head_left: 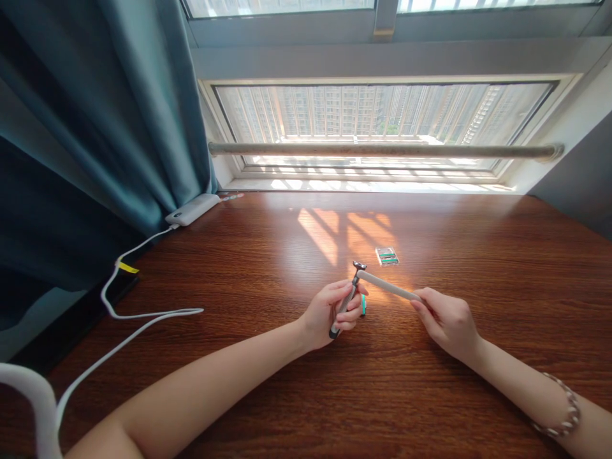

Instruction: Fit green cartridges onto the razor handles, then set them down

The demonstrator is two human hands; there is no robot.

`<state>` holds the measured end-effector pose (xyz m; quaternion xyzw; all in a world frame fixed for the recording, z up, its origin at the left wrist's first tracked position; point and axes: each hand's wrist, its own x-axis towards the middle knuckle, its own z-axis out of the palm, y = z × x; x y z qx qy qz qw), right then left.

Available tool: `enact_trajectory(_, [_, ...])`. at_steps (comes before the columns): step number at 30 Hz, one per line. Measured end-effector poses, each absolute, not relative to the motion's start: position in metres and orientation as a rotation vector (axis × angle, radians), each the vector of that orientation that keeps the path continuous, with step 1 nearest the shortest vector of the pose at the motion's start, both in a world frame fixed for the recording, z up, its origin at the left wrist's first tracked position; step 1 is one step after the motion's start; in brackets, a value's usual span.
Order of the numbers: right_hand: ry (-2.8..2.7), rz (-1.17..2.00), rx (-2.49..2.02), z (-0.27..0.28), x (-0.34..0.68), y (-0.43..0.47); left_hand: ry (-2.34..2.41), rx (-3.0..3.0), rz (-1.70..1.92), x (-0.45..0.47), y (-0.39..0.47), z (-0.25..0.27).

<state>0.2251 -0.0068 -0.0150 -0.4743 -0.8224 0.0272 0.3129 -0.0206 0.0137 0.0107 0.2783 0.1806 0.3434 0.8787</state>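
My left hand [340,309] is closed round the handle of a razor [345,307], which stands tilted with its dark head [359,264] up and away from me. My right hand [447,319] pinches one end of a slim pale grey stick [389,285]. The stick's other end meets or overlaps the razor's neck; I cannot tell whether they touch. Just behind my left fingers a teal piece [364,305] shows, mostly hidden. Beyond both hands lies a small clear case [387,256] with green-striped pieces in it, probably razor cartridges.
The brown wooden tabletop [268,401] reaches to the window [382,115], crossed by a horizontal rail [382,150]. At the left are a white power bank [194,209], its white cable [143,315], a yellow tag [128,268] and a blue curtain [143,95]. A thick white tube [31,389] curves in at lower left.
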Motion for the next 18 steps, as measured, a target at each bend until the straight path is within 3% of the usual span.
enact_trajectory(18, [-2.062, 0.088, -1.307, -0.0137, 0.2248, -0.0072, 0.476, 0.667, 0.759, -0.0191, 0.0129, 0.0121])
